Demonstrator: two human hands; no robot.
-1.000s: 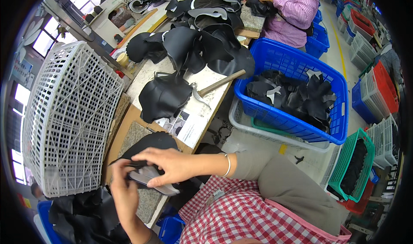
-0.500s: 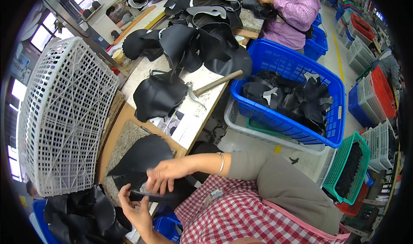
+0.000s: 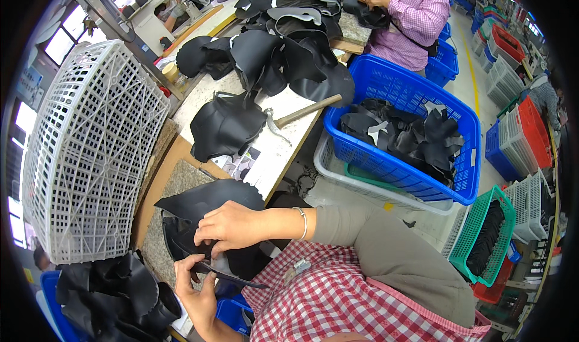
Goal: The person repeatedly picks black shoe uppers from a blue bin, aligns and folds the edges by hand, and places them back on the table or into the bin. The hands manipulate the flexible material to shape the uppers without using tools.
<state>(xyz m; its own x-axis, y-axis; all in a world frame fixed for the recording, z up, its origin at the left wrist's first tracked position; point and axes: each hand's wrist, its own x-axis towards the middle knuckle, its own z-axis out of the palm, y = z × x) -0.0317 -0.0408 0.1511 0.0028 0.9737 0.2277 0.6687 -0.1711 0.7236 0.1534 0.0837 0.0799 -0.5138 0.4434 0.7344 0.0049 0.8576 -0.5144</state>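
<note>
A black leather-like shoe upper piece (image 3: 226,189) lies at the near end of the bench, over a speckled slab. My left hand (image 3: 196,288) pinches the near edge of this piece between thumb and fingers. Just above it, my right hand (image 3: 232,227) is closed with curled fingers pressed onto the same piece, close to the left fingertips. Whether the right fingers hold anything small is hidden under them. Farther up the bench, a hammer (image 3: 307,111) with a wooden handle rests beside another black upper piece (image 3: 226,128).
A white plastic crate (image 3: 90,155) stands tilted at the left. More black pieces (image 3: 114,294) fill a blue bin below it. To the right is a blue basket (image 3: 404,79) of black scraps. Across the bench, a co-worker in a checked shirt (image 3: 416,16) handles a black piece.
My right hand has come down from a blurred motion to rest on the upper piece. The piece's far part has shifted slightly to the right. My left hand keeps its pinch.
</note>
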